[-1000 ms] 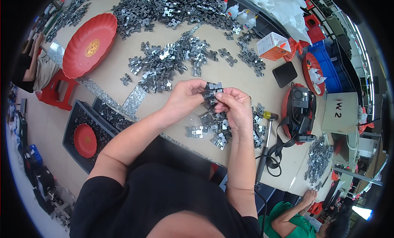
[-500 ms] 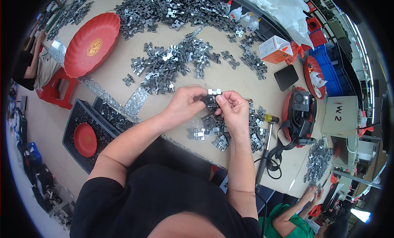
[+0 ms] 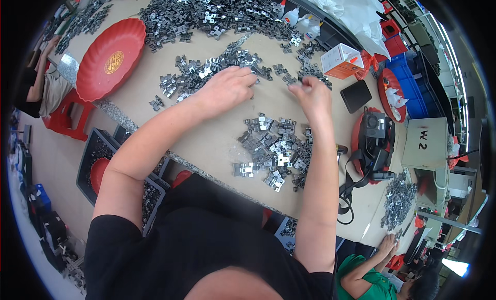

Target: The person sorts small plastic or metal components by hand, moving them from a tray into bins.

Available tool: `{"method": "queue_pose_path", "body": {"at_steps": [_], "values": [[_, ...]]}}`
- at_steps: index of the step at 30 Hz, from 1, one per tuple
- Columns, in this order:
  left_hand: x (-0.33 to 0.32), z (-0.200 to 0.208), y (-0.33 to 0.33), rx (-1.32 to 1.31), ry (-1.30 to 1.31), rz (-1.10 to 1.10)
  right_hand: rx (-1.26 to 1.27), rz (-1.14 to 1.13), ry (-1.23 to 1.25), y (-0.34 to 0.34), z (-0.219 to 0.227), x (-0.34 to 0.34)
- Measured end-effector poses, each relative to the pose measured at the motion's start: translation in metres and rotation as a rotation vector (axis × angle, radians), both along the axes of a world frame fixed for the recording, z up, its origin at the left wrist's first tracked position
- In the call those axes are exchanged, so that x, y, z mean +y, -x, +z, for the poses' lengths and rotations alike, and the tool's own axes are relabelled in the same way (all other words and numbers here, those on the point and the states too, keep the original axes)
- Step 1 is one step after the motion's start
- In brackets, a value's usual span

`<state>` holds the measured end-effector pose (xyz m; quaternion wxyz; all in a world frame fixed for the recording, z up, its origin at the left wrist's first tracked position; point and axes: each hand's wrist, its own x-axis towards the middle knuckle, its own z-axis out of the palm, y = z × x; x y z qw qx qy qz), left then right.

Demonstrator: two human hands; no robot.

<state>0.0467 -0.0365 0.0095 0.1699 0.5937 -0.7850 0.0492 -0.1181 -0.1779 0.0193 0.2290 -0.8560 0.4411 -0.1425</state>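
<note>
My left hand (image 3: 230, 89) reaches over the middle pile of small silvery metal clips (image 3: 191, 72), palm down with fingers curled at the pile's right side. Its fingertips are partly hidden, and what they grip cannot be made out. To the right, my right hand (image 3: 314, 98) is raised beside a few loose clips (image 3: 281, 70), its thumb and bent forefinger apart and no piece visible between them. A nearer group of joined metal clips (image 3: 274, 145) lies on the table between my forearms, with one piece (image 3: 244, 169) apart at its left.
A large clip heap (image 3: 206, 13) fills the back. Around the table are a red scalloped tray (image 3: 111, 59), a white-orange box (image 3: 341, 60), a black flat case (image 3: 356, 97) and a strapped black device (image 3: 377, 140). A co-worker's hands (image 3: 386, 245) work at the lower right.
Both hands have left the spot above the near clips, where they held a metal piece together. They moved away from me and apart, left to the middle pile, right toward loose clips.
</note>
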Motion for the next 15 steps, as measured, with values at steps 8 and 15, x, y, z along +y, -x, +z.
{"method": "queue_pose_path", "body": {"at_steps": [8,15], "values": [[-0.003,-0.004,0.012,0.894,-0.213,-0.050,-0.041,0.089,0.061,-0.013,-0.024,-0.021],[0.013,-0.009,0.031,2.172,-0.526,0.195,-0.452,0.102,-0.435,0.017,-0.001,0.032]]}}
